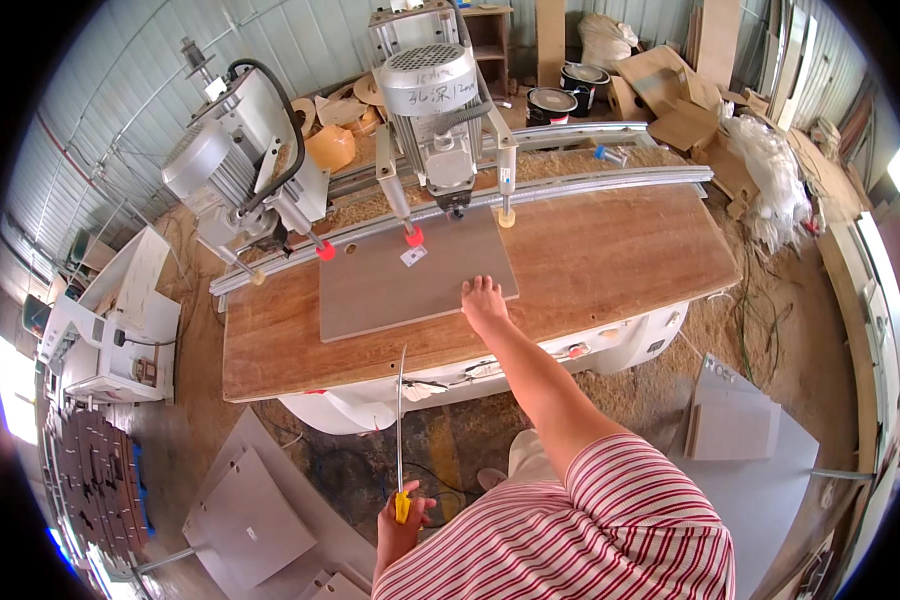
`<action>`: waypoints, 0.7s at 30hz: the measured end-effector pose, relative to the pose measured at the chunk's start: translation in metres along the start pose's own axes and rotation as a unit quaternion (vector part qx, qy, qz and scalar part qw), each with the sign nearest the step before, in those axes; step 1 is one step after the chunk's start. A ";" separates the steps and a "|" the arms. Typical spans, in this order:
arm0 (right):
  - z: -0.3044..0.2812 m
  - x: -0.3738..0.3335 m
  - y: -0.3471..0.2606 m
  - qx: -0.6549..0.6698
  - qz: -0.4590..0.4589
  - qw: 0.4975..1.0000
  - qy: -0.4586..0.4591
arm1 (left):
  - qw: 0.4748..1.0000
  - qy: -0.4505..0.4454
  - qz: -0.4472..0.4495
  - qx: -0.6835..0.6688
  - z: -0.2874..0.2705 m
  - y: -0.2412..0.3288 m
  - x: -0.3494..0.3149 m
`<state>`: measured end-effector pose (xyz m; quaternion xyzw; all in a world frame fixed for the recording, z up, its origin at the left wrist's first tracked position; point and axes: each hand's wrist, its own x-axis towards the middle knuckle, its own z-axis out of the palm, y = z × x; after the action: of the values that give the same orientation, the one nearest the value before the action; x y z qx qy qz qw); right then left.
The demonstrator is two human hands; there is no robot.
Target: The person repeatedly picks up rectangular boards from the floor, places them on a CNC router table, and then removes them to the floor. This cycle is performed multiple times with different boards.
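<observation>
A flat grey-brown board lies on the wooden worktable, partly under the drilling machine's heads. My right hand rests over its front edge near the right corner, fingers spread on the top face. Down by my body, my left hand is closed around the yellow handle of a tool with a long thin metal blade. This blade stands upright, bends slightly at its tip and ends just in front of the board. A small white label sits on the board beside a red-tipped clamp rod.
Two grey drill motors stand over the back of the worktable, before a metal rail. More panels lie on stands at lower left and right. Black buckets, cardboard and plastic wrap are behind.
</observation>
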<state>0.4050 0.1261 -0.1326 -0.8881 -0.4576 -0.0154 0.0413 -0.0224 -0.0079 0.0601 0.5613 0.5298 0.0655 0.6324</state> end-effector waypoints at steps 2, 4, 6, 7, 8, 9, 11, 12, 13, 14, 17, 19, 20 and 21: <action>-0.002 0.001 -0.001 0.000 -0.003 1.000 -0.013 | 1.000 -0.004 0.008 -0.011 0.000 0.002 -0.001; -0.005 0.002 0.000 0.004 -0.003 0.999 -0.034 | 1.000 -0.005 0.013 -0.014 0.003 0.009 -0.004; -0.009 0.001 0.001 -0.002 -0.005 0.999 -0.041 | 1.000 -0.004 0.015 -0.006 0.007 0.020 -0.008; -0.009 -0.001 0.000 -0.003 -0.006 0.999 -0.045 | 1.000 -0.001 0.014 -0.001 0.009 0.022 -0.008; -0.011 -0.001 0.002 -0.004 -0.007 0.999 -0.039 | 1.000 0.002 0.014 0.004 0.011 0.024 -0.007; -0.012 -0.002 0.004 -0.006 -0.008 0.999 -0.032 | 1.000 0.003 0.013 0.010 0.014 0.027 -0.007; -0.009 -0.012 0.005 0.009 -0.041 0.999 0.014 | 1.000 0.003 0.011 -0.010 0.018 0.028 -0.008; -0.006 -0.027 0.003 0.024 -0.073 0.996 0.055 | 1.000 0.002 0.009 -0.024 0.020 0.027 -0.008; 0.000 -0.043 -0.005 0.039 -0.112 0.989 0.094 | 0.999 0.006 0.005 -0.044 0.021 0.023 -0.008; 0.001 -0.064 -0.013 0.054 -0.161 0.984 0.044 | 0.999 0.010 -0.003 -0.048 0.022 0.022 -0.009; -0.048 -0.151 -0.024 0.168 -0.256 0.941 -0.143 | 0.997 0.015 -0.024 -0.069 0.023 0.020 -0.009; -0.028 -0.199 -0.009 0.188 -0.279 0.922 -0.191 | 0.995 0.002 -0.032 -0.089 0.026 0.022 -0.003; -0.014 -0.220 0.002 0.206 -0.277 0.921 -0.182 | 0.996 0.010 -0.037 -0.082 0.026 0.021 0.000; -0.003 -0.237 0.012 0.224 -0.279 0.918 -0.174 | 0.996 0.023 -0.043 -0.077 0.026 0.017 0.005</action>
<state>0.2772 -0.0731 -0.1459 -0.6807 -0.6781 0.2312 0.1530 0.0075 -0.0150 0.0659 0.4860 0.5608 0.0920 0.6639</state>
